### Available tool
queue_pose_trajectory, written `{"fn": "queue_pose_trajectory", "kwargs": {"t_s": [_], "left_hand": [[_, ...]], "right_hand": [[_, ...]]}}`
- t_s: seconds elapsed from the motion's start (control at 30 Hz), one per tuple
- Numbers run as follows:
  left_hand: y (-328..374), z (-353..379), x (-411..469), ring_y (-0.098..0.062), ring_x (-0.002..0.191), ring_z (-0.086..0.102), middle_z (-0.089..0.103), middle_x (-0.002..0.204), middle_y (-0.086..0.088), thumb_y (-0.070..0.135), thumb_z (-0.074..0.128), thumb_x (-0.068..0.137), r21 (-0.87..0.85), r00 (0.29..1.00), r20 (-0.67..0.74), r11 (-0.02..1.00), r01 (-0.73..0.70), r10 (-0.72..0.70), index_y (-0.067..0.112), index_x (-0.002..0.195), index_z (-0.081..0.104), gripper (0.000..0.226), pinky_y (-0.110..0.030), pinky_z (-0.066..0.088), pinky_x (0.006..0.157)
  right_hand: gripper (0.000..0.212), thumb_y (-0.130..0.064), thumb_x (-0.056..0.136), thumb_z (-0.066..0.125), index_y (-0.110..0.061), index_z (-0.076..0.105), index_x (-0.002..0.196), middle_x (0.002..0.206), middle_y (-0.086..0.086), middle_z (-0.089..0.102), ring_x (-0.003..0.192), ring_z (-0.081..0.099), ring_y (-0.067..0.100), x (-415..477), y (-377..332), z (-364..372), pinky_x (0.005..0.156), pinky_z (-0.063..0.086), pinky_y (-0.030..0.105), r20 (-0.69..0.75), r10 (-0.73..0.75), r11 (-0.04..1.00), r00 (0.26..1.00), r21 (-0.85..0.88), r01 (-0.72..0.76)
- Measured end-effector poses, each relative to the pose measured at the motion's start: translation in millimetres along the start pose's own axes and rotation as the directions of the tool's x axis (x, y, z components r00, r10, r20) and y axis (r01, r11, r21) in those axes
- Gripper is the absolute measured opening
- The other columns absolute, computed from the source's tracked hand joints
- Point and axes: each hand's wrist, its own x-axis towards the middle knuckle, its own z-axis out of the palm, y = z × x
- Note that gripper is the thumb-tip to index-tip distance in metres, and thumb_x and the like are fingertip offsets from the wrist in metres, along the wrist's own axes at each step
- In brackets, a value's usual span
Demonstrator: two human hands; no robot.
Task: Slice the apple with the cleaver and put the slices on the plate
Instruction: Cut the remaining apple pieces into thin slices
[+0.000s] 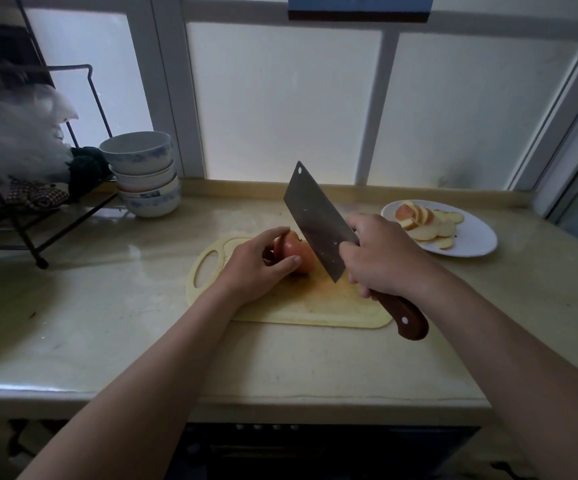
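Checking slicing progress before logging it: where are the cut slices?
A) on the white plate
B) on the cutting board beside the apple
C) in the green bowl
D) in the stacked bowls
A: the slices lie on the white plate, right of the cutting board, where the left hand holds the remaining apple and the right hand grips the cleaver.

On the yellow cutting board (315, 303), the left hand (259, 268) holds a piece of red apple (298, 252) while the right hand (384, 258) grips the cleaver (318, 220), tilted above it. Apple slices (426, 223) lie on a white plate (478, 240) on the tabletop (107, 306).
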Motion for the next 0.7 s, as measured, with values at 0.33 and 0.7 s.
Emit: {"fn": "queue_pose_trajectory", "kwargs": {"t_s": [0.33, 0.7], "left_hand": [[0.0, 0.7, 2.1, -0.011, 0.105, 0.062, 0.059, 0.128, 0.005, 0.045, 0.071, 0.090, 0.011, 1.000, -0.011, 1.000, -0.002, 0.002, 0.035, 0.146, 0.048, 0.062, -0.036, 0.056, 0.094], [2.2, 0.5, -1.0, -0.017, 0.112, 0.061, 0.058, 0.133, -0.001, 0.044, 0.069, 0.091, -0.021, 1.000, 0.009, 1.000, -0.003, 0.004, 0.045, 0.140, 0.044, 0.055, -0.041, 0.055, 0.096]], "right_hand": [[0.027, -0.012, 0.099, 0.043, -0.030, 0.052, 0.116, 0.078, -0.001, 0.063, 0.049, 0.070, 0.017, -9.8, -7.9, -4.7, 0.045, 0.050, 0.024, 0.028, 0.006, 0.996, 1.000, -0.088, -0.004], [0.016, -0.013, 0.105, 0.042, -0.018, 0.042, 0.120, 0.087, 0.013, 0.062, 0.056, 0.071, 0.022, -37.2, -20.2, -16.1, 0.045, 0.050, 0.028, 0.155, 0.089, 0.947, 0.984, -0.318, -0.036]]}}
